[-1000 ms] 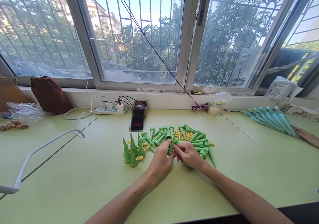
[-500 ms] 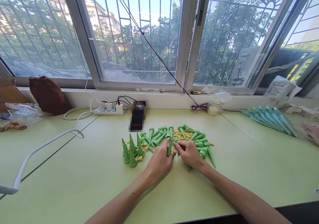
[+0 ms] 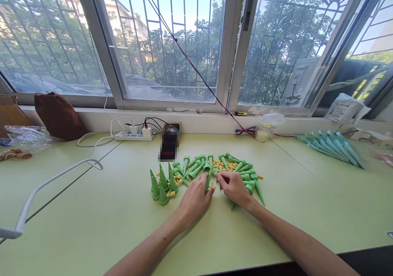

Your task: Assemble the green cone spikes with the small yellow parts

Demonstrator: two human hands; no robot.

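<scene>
My left hand [image 3: 194, 198] is closed around a green plastic cone spike [image 3: 209, 180], held with its tip up. A small yellow plastic fitting [image 3: 212, 187] sticks out from the spike's side, by my left fingertips. Just to the right, my right hand [image 3: 235, 191] has thumb and fingers pinched together, a little apart from the spike. Anything between those fingertips is hidden or too small to make out. Beyond both hands lies a heap of yellow fittings [image 3: 223, 166], with loose green spikes [image 3: 196, 172] around it.
Several green spikes [image 3: 163, 196] with yellow fittings stand upright left of my hands. Behind are a power strip [image 3: 134, 136], a small box [image 3: 175, 129] and a jar [image 3: 263, 133]. Blue-green wrapped items [image 3: 336, 147] lie right. A white tube [image 3: 33, 200] arches at left.
My right hand has drawn slightly right, away from the yellow fitting on the spike. My left hand stays nearly still. Another person's blurred hand at the right edge has left the view.
</scene>
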